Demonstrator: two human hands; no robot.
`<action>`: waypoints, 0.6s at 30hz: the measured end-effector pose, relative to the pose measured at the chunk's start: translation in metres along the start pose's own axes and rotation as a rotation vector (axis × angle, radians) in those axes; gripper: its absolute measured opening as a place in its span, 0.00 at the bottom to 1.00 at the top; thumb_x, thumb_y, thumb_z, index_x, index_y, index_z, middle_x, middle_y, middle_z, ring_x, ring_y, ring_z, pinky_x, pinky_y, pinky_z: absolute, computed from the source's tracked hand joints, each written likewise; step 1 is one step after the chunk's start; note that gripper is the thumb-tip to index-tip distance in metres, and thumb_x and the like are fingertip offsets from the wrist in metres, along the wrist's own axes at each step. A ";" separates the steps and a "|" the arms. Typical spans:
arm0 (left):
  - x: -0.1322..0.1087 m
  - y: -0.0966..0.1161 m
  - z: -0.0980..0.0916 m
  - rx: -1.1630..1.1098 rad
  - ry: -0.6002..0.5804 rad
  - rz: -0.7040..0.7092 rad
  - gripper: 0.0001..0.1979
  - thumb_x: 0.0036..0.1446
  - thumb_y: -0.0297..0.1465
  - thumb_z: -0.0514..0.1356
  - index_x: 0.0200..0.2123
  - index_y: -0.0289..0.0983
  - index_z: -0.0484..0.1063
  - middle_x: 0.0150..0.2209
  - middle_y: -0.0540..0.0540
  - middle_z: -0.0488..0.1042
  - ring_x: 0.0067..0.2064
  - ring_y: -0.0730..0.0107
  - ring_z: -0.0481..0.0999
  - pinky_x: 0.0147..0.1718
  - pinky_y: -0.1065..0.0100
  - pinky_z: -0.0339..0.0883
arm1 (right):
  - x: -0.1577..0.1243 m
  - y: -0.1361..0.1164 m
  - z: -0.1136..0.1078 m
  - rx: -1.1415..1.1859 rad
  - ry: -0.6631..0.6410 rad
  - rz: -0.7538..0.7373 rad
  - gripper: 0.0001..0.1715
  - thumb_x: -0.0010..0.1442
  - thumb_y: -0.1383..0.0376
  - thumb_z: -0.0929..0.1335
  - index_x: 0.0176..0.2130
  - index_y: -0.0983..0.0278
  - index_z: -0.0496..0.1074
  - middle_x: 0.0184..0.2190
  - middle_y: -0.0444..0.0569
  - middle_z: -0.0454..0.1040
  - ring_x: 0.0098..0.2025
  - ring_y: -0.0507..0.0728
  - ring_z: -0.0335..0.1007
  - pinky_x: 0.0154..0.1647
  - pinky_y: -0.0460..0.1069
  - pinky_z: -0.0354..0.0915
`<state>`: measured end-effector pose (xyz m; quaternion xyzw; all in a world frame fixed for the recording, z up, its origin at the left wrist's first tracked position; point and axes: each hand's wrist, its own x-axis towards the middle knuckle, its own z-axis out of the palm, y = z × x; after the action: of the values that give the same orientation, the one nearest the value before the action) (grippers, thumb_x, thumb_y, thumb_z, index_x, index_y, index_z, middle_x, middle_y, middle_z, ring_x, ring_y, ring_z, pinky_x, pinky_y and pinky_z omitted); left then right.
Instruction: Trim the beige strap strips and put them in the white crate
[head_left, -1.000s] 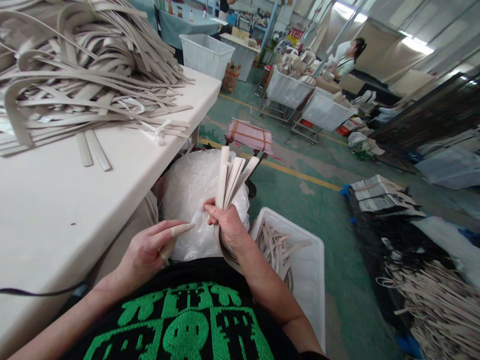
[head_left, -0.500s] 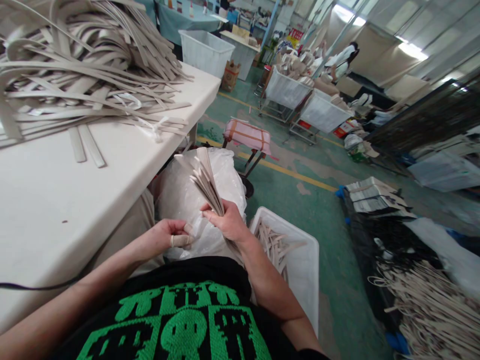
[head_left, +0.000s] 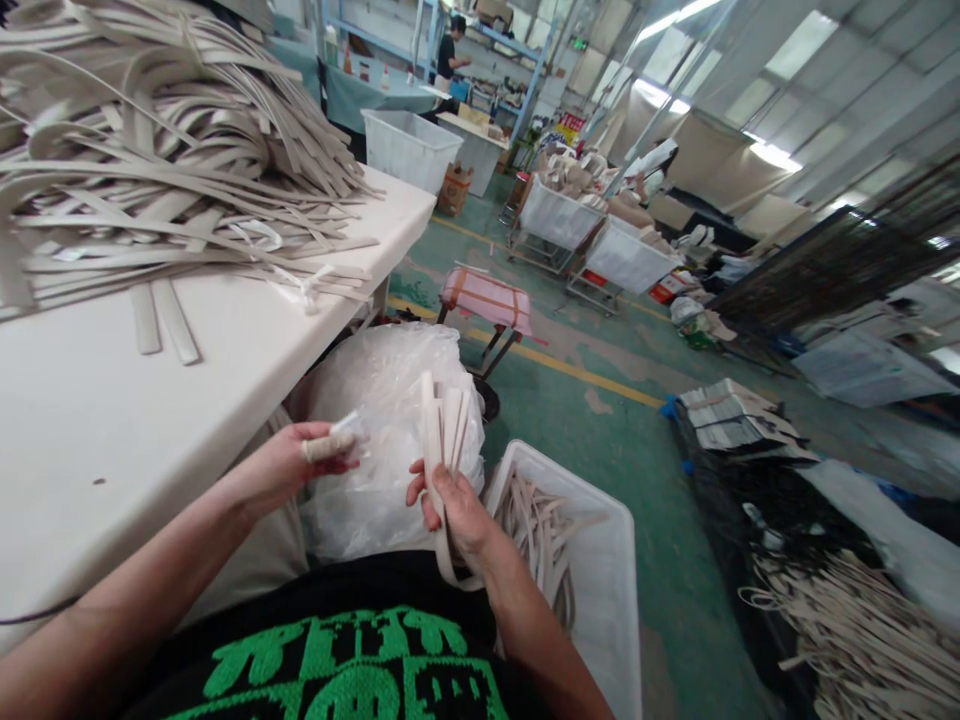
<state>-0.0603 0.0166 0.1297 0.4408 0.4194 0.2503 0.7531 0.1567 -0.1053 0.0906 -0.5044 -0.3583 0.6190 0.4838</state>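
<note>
My right hand (head_left: pixel 454 505) is closed around a bundle of flat beige strips (head_left: pixel 444 425), their ends pointing up and one strip looping below the wrist. To its left, my left hand (head_left: pixel 319 455), with tape wrapped round a finger, pinches a small piece of thin clear plastic (head_left: pixel 346 428); its exact kind is hard to make out. Behind both hands sits a large, crumpled translucent plastic bag (head_left: pixel 375 370). Beside my right forearm stands a white plastic bin (head_left: pixel 611 560) with more beige strips (head_left: pixel 536 520) in it.
A white table (head_left: pixel 82 420) on the left bears a tall heap of beige strips (head_left: pixel 187 150). Beyond the bag stands a pink-padded stool (head_left: pixel 487 295). Bundled strips (head_left: pixel 870 630) lie on black sheeting at the right. Loaded bins (head_left: pixel 559 215) and a person (head_left: pixel 448 55) are farther back.
My left hand has moved left, away from the bundle, with clear plastic now showing at its fingertips. The bundle in my right hand has turned more upright. The view has tilted up slightly.
</note>
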 end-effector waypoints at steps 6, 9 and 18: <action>0.018 0.068 0.001 -0.253 0.149 0.416 0.16 0.45 0.38 0.72 0.21 0.34 0.72 0.21 0.51 0.71 0.25 0.76 0.67 0.27 0.73 0.64 | -0.020 0.014 0.004 0.168 0.031 0.028 0.29 0.59 0.41 0.63 0.37 0.65 0.68 0.26 0.44 0.72 0.15 0.46 0.53 0.17 0.44 0.51; 0.019 0.074 0.017 -0.235 0.195 0.582 0.12 0.49 0.34 0.70 0.24 0.34 0.73 0.23 0.52 0.73 0.28 0.77 0.69 0.31 0.74 0.65 | -0.027 0.015 0.007 0.108 0.019 -0.010 0.26 0.59 0.45 0.64 0.32 0.66 0.71 0.23 0.45 0.70 0.17 0.47 0.56 0.20 0.45 0.52; 0.035 -0.006 0.022 -0.479 0.272 0.045 0.12 0.45 0.31 0.72 0.29 0.31 0.74 0.27 0.46 0.76 0.27 0.75 0.75 0.27 0.75 0.70 | -0.058 0.024 0.010 -0.274 -0.050 0.059 0.29 0.63 0.44 0.63 0.24 0.64 0.71 0.17 0.44 0.64 0.19 0.51 0.59 0.24 0.47 0.55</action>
<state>-0.0233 0.0298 0.1160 0.2216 0.4357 0.4157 0.7670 0.1427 -0.1671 0.0869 -0.5605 -0.4365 0.5906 0.3828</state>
